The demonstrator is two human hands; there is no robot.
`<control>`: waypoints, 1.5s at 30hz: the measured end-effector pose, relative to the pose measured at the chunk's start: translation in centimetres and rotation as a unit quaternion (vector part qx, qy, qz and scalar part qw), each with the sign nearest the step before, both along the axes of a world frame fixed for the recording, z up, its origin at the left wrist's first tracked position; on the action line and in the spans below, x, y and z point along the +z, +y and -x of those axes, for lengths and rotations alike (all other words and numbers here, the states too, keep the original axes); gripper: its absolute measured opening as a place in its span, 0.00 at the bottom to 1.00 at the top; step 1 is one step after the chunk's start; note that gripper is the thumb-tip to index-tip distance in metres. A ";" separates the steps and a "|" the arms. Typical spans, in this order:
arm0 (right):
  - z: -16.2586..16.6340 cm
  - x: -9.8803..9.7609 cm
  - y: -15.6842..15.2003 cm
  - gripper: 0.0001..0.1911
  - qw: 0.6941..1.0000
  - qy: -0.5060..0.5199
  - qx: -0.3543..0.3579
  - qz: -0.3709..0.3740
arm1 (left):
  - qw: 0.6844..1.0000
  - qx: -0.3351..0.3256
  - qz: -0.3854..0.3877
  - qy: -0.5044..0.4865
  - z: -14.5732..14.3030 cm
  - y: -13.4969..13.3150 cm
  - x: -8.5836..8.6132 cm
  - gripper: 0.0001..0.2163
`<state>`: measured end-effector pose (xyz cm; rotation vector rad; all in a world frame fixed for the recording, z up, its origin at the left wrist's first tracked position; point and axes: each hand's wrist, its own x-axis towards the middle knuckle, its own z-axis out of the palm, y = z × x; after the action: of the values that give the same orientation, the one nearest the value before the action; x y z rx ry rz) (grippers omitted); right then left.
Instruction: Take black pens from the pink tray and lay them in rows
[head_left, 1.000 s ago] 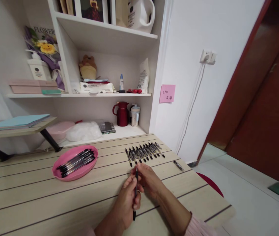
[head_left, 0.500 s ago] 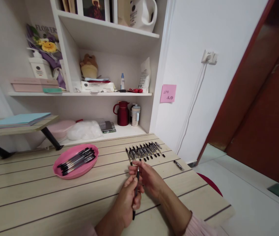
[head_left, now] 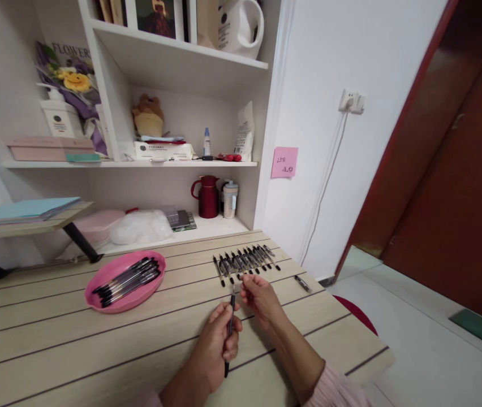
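My left hand [head_left: 219,334] is closed around a pen [head_left: 229,323], its dark barrel slanting up to a clear tip. Just right of that tip, my right hand [head_left: 261,298] has its thumb and fingers pinched together, and whatever is between them is too small to make out. Beyond the fingertips lies a row of pens or pen parts [head_left: 245,261], clear with black ends, several side by side. One clear and black pen piece [head_left: 302,284] lies apart to the right. On the left, a pink bowl [head_left: 92,302] holds several black-ended pens [head_left: 128,281].
The striped wooden table [head_left: 139,350] ends at the right, beside a red round seat [head_left: 355,314]. A small raised shelf [head_left: 33,223] carries papers at the left. White shelving [head_left: 185,165] behind holds a red jug [head_left: 208,198], a cup [head_left: 229,200] and a plastic bag [head_left: 141,227].
My right hand has drawn slightly away from the pen, its fingers going from loosely spread around the tip to pinched. My left hand keeps the pen. The view has shifted a little.
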<state>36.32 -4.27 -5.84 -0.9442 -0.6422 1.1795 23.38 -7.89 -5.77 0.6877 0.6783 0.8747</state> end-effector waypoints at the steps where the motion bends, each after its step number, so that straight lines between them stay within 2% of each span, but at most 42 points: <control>1: 0.2 -0.1 -0.1 0.18 1.000 -0.026 0.013 0.006 | 1.000 0.010 0.003 -0.006 0.0 0.0 0.1 0.10; 4: 0.9 0.1 -0.9 0.18 0.994 -0.102 0.029 0.011 | 0.996 0.061 0.020 -0.059 0.0 0.0 0.5 0.06; 6: 1.3 0.4 -2.0 0.16 0.983 -0.185 0.010 0.004 | 0.988 0.086 0.032 -0.123 -0.1 0.1 0.6 0.06; 8: 1.5 0.7 -3.7 0.12 0.949 -0.312 -0.026 -0.016 | 0.980 0.092 0.040 -0.172 -0.2 0.2 0.6 0.06; 10: 1.8 0.9 -5.5 0.06 0.895 -0.440 -0.067 -0.034 | 0.977 0.092 0.051 -0.186 -0.3 0.3 0.5 0.06; 12: 2.1 1.0 -7.1 0.03 0.856 -0.509 -0.084 -0.035 | 0.977 0.095 0.063 -0.180 -0.3 0.2 0.4 0.05; 14: 2.3 1.1 -8.1 0.03 0.849 -0.523 -0.067 -0.038 | 0.978 0.095 0.068 -0.170 -0.4 0.1 0.4 0.04; 17: 2.6 1.2 -8.5 0.05 0.861 -0.504 -0.034 -0.048 | 0.981 0.093 0.062 -0.160 -0.5 -0.1 0.5 0.04; 19: 2.8 1.2 -8.5 0.05 0.860 -0.507 -0.036 -0.043 | 0.982 0.087 0.058 -0.158 -0.6 -0.3 0.5 0.03; 24: 2.6 0.8 -8.2 0.05 0.828 -0.557 -0.057 -0.037 | 0.984 0.051 0.060 -0.159 -0.7 -0.4 0.3 0.06; 27: 0.0 1.0 -7.6 0.05 0.792 -0.605 -0.086 -0.009 | 0.985 0.039 0.078 -0.151 -0.5 -0.1 0.2 0.11; 32: -8.0 1.3 -6.5 0.03 0.630 -0.756 -0.134 0.115 | 0.988 0.023 0.093 -0.119 -0.3 -0.1 0.3 0.13; 35: -11.6 0.6 -6.0 0.05 0.570 -0.795 -0.118 0.170 | 0.991 0.007 0.081 -0.104 -0.4 -0.2 0.2 0.13; 39: -13.3 -0.3 -5.6 0.07 0.537 -0.818 -0.094 0.184 | 0.993 -0.002 0.070 -0.094 -0.4 -0.2 0.0 0.12; 45: -14.0 -1.0 -5.0 0.06 0.524 -0.824 -0.095 0.193 | 0.995 -0.010 0.061 -0.077 -0.2 -0.1 0.2 0.12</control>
<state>50.28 -9.25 -6.82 -2.4166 -1.6944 -0.2403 23.60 -8.03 -5.59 0.5118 0.5797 0.8517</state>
